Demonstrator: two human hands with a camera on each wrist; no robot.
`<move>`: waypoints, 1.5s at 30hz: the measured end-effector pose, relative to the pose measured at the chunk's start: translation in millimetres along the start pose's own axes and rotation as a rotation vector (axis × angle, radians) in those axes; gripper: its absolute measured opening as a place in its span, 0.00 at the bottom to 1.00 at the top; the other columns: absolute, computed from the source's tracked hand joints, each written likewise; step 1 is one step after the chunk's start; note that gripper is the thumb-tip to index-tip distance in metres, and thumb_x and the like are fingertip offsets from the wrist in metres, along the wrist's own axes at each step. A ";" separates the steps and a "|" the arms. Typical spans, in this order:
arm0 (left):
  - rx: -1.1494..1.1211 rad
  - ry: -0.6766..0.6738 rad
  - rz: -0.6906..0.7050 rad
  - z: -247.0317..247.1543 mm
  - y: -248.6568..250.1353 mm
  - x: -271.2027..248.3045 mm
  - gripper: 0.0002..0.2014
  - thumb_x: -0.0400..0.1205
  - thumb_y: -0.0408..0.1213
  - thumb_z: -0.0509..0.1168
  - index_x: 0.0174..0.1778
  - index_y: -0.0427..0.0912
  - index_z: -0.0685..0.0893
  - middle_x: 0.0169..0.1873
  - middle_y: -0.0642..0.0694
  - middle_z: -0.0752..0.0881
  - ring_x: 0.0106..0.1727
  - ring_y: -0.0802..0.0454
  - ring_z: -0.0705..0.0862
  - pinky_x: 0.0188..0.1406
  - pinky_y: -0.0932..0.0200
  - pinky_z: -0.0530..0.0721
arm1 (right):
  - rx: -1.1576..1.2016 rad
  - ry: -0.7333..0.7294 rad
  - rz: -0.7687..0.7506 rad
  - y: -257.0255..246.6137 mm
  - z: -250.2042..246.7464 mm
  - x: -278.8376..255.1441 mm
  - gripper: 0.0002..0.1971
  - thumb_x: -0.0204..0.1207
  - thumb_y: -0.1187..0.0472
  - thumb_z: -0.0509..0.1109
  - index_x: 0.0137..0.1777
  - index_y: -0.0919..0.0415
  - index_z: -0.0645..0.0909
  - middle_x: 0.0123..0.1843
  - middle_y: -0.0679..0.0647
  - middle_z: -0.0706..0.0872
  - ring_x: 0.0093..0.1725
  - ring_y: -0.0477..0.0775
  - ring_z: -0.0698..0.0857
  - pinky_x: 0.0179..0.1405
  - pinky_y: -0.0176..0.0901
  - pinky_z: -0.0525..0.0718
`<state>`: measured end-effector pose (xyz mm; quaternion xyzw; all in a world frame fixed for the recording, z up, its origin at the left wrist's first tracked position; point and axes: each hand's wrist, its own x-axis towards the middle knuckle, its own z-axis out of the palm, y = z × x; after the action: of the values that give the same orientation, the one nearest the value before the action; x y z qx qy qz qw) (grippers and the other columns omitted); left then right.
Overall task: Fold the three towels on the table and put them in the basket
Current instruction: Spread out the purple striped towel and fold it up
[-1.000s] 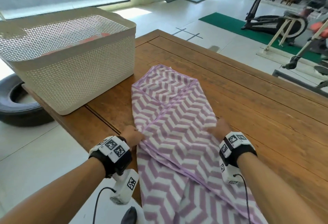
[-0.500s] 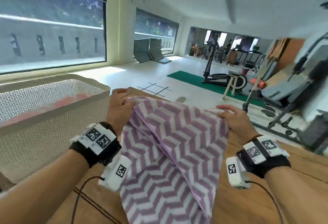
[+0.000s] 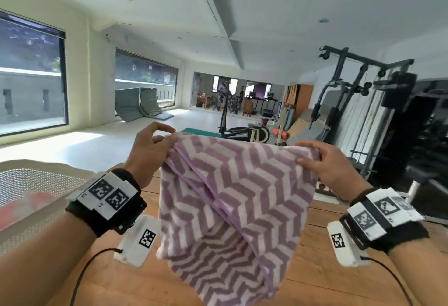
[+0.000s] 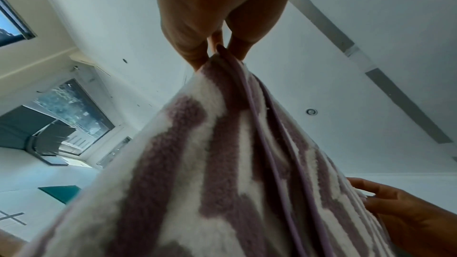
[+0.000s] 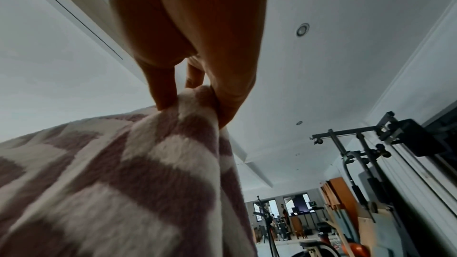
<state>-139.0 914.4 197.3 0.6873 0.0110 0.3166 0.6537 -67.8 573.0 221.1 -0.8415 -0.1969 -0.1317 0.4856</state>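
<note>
— Up in the air now: purple-and-white towel [image 3: 232,196] hanging above the wooden table [image 3: 315,269], pinched at its top edge by the left hand [image 3: 148,157] on one corner and the right hand [image 3: 332,167] on the other.

— Grips confirmed from the wrists? Thumb and fingers [image 4: 190,52] clamped on bunched cloth on the left, same tight pinch [image 5: 222,95] on the right.

— Best handled, probably, by keeping both corners level and the top edge taut, then lowering flat so the layers land square.

— Worth watching: already doubled, with a lilac hem running diagonally down the front. Looks skewed, so a small shake before laying down might help.

— Fabric itself? Thick, fluffy pile, zigzag chevron bands, thin lilac binding along the edges. Limp and heavy-looking, lower end tapering to a point just above the tabletop.

— And the destination: pale mesh basket [image 3: 36,179] at the left, just beside the left forearm, something pinkish-red already inside. Hard to tell whether folded.
</note>
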 end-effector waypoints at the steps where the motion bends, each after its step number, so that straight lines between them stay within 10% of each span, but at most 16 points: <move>1: -0.009 -0.042 -0.010 1.3 1.4 3.8 0.06 0.83 0.34 0.65 0.55 0.44 0.81 0.38 0.39 0.85 0.33 0.51 0.81 0.28 0.63 0.81 | -0.022 0.024 -0.004 -1.3 -3.3 -2.8 0.16 0.75 0.64 0.73 0.61 0.49 0.84 0.61 0.53 0.83 0.58 0.57 0.84 0.57 0.57 0.86; 13: 0.116 -0.269 -0.337 70.9 -59.0 76.5 0.11 0.82 0.25 0.62 0.56 0.37 0.86 0.46 0.37 0.87 0.40 0.47 0.83 0.40 0.57 0.87 | -0.283 0.018 0.245 72.4 -11.6 59.8 0.11 0.76 0.66 0.71 0.56 0.57 0.89 0.47 0.47 0.82 0.50 0.50 0.80 0.53 0.45 0.81; 18: 0.138 -0.122 -0.195 115.7 -72.2 115.8 0.10 0.81 0.23 0.64 0.56 0.33 0.86 0.40 0.37 0.86 0.35 0.48 0.82 0.28 0.69 0.83 | -0.144 0.272 0.255 122.7 -12.1 122.3 0.18 0.73 0.71 0.70 0.62 0.58 0.84 0.60 0.59 0.84 0.57 0.60 0.83 0.62 0.62 0.83; 24: 0.065 -0.059 -0.014 129.1 -48.2 144.3 0.13 0.82 0.22 0.62 0.58 0.38 0.84 0.45 0.34 0.86 0.42 0.45 0.83 0.47 0.53 0.85 | 0.105 0.438 0.130 100.7 -29.2 152.7 0.14 0.74 0.74 0.67 0.57 0.61 0.81 0.55 0.59 0.85 0.50 0.61 0.88 0.47 0.57 0.90; 34: 0.193 -0.128 -0.334 85.3 -176.9 -17.9 0.15 0.77 0.16 0.61 0.56 0.35 0.78 0.37 0.33 0.82 0.28 0.45 0.82 0.18 0.63 0.82 | 0.055 0.358 0.599 200.8 53.4 -8.5 0.05 0.66 0.60 0.76 0.37 0.62 0.84 0.35 0.58 0.88 0.36 0.60 0.85 0.42 0.51 0.87; 39: 0.518 -0.374 -0.736 50.6 -277.0 -129.2 0.23 0.70 0.17 0.64 0.59 0.38 0.72 0.52 0.27 0.82 0.45 0.35 0.83 0.46 0.38 0.86 | -0.293 -0.125 0.913 265.3 103.9 -145.3 0.12 0.68 0.66 0.74 0.27 0.60 0.77 0.29 0.57 0.80 0.35 0.54 0.78 0.36 0.39 0.75; 42: 0.645 -0.393 -0.755 42.5 -277.9 -158.0 0.30 0.71 0.20 0.69 0.69 0.32 0.69 0.61 0.27 0.78 0.55 0.38 0.81 0.51 0.49 0.81 | -0.248 -0.094 0.927 269.1 113.6 -185.8 0.10 0.69 0.59 0.76 0.34 0.62 0.79 0.32 0.56 0.78 0.35 0.52 0.76 0.31 0.41 0.73; 45: 0.519 -0.369 -0.784 42.1 -263.7 -163.2 0.31 0.73 0.24 0.74 0.70 0.32 0.66 0.58 0.33 0.78 0.37 0.58 0.87 0.31 0.63 0.82 | -0.298 0.000 0.877 258.0 113.7 -196.9 0.13 0.71 0.54 0.76 0.37 0.64 0.80 0.33 0.56 0.77 0.34 0.54 0.76 0.28 0.44 0.67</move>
<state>-145.3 845.1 -107.8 0.8159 0.2309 -0.0927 0.5219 -120.7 515.5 -113.8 -0.9059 0.1985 0.0593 0.3693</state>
